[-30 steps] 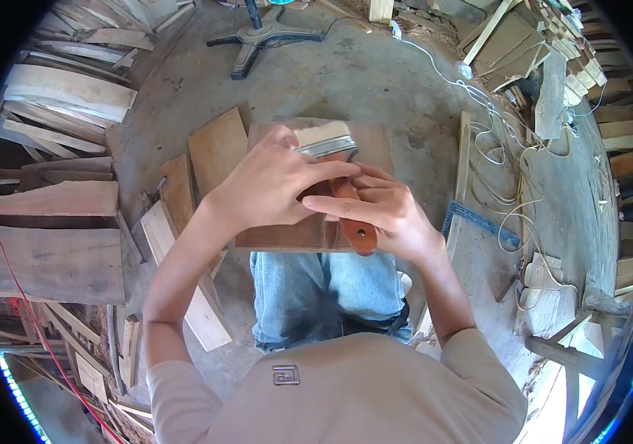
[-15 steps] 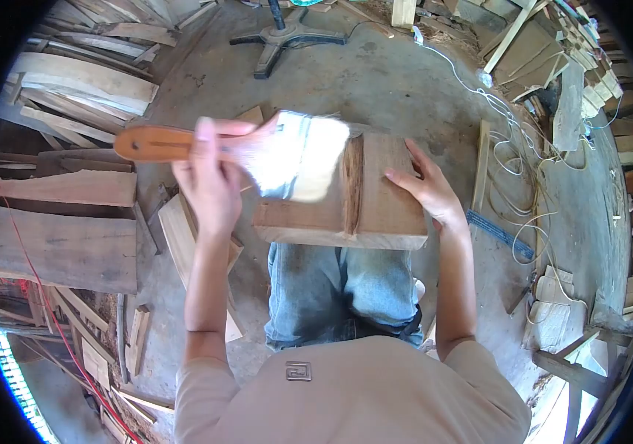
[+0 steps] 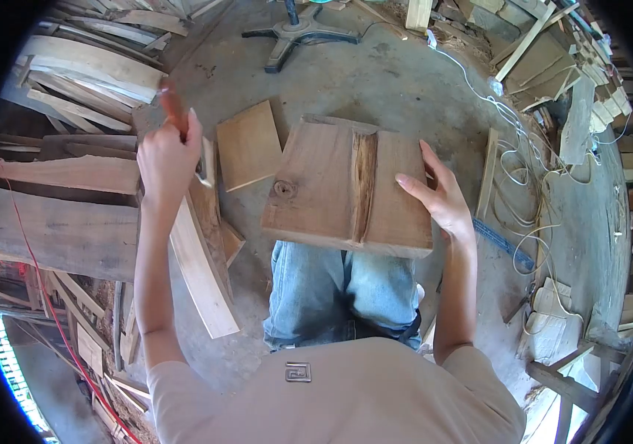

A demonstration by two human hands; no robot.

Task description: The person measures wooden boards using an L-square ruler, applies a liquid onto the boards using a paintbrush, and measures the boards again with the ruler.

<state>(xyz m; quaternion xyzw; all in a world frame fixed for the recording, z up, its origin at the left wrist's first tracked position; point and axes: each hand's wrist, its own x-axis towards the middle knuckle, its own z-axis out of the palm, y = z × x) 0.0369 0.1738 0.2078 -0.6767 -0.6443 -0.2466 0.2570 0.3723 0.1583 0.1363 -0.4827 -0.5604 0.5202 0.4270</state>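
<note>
Wood block [image 3: 320,185] sits in front of us, broad face up, above the knees of our jeans [image 3: 305,288]; what carries its weight is hidden. Our left hand [image 3: 168,159] is closed around the handle of a brush [image 3: 171,103], held off to the left and well apart from the block, its head mostly hidden. Our right hand [image 3: 446,196] has thumb and forefinger spread at the block's right edge, thumb on top; whether the other fingers grip underneath, we cannot tell. We judge the step in hand to be brushing the top face, with the brush clear of it at this moment. Our next move seems to call for bristles turned flat toward the rough strip [image 3: 363,185] and a steady right hand, so the block does not slide.
</note>
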